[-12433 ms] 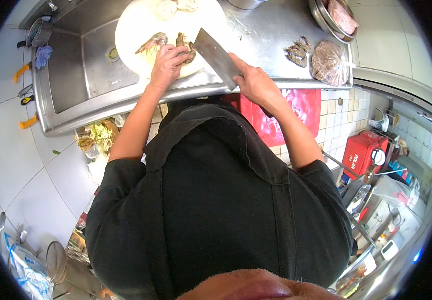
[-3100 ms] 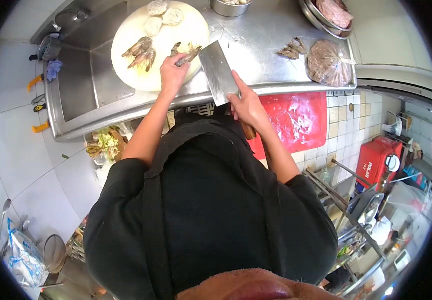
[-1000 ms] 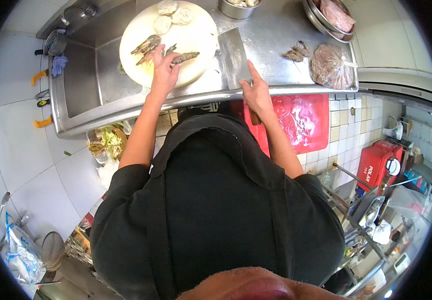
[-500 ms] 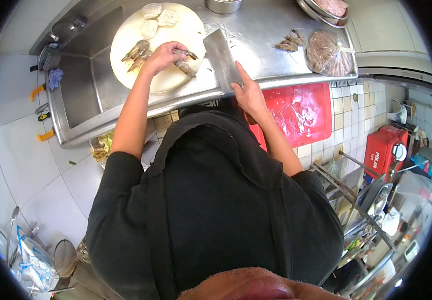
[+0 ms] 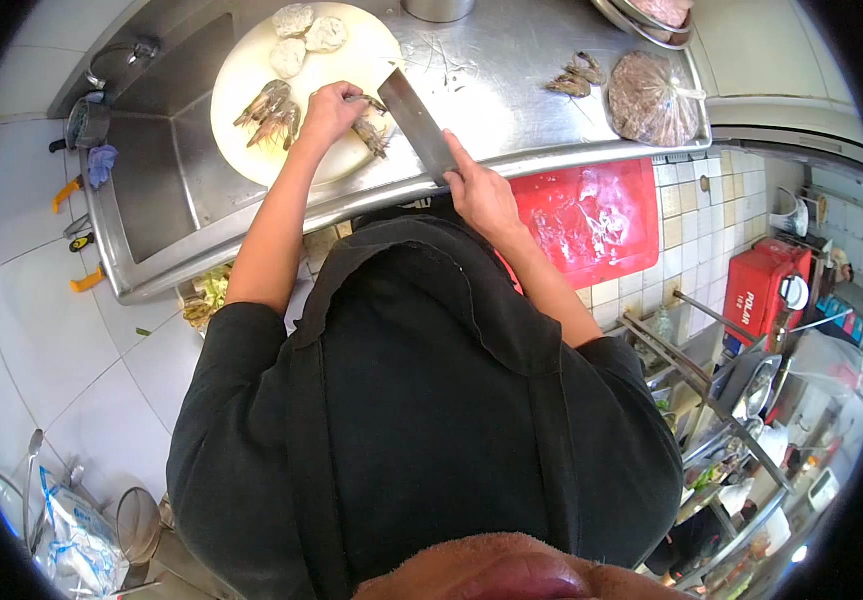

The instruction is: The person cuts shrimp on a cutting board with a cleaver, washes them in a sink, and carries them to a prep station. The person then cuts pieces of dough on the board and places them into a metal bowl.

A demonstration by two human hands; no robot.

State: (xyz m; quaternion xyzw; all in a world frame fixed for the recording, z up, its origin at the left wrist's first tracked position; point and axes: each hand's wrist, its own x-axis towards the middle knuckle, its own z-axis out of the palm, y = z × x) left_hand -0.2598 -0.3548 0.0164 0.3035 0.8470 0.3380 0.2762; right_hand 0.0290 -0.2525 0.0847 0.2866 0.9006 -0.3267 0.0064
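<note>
Gripping the cleaver [image 5: 417, 125], our right hand [image 5: 485, 197] is closed firmly; the blade has just turned more edge-on, nearer the prawn [image 5: 377, 104] that our left hand [image 5: 330, 112] pinches above the board's [image 5: 372, 55] right side. Leftward, the board reaches over the sink [image 5: 147, 185]; rightward, worktop [image 5: 512, 115] stretches to a bag [image 5: 655, 98].

Cleaver blade [image 5: 417, 125]: smooth metal. Cutting board [image 5: 352, 62]: smooth, plastic-looking. Counter [image 5: 512, 85]: glossy metal. Apron [image 5: 432, 420]: matt cloth.
</note>
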